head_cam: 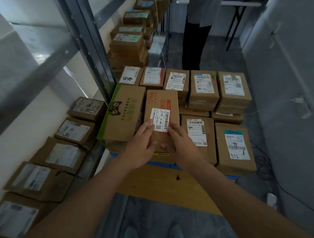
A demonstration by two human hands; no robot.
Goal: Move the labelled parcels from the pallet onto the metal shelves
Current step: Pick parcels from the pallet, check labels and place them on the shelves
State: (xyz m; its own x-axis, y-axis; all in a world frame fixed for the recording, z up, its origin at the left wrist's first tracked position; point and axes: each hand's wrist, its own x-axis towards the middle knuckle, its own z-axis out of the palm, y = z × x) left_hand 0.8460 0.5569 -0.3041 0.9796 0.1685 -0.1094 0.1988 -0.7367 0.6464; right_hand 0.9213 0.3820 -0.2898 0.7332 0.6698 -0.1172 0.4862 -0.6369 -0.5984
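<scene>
parcel (161, 116) flat, long axis away | left hand (141, 148), right hand (180, 144) grip spread, resting on top

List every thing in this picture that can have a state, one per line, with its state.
Left hand: open, fingers flat on red-printed parcel.
Right hand: open, on same parcel.
Red-printed parcel: on the stack, unlifted.
Green-printed box: closed, beside it.
Shelf parcels: shelved, labels up.
</scene>
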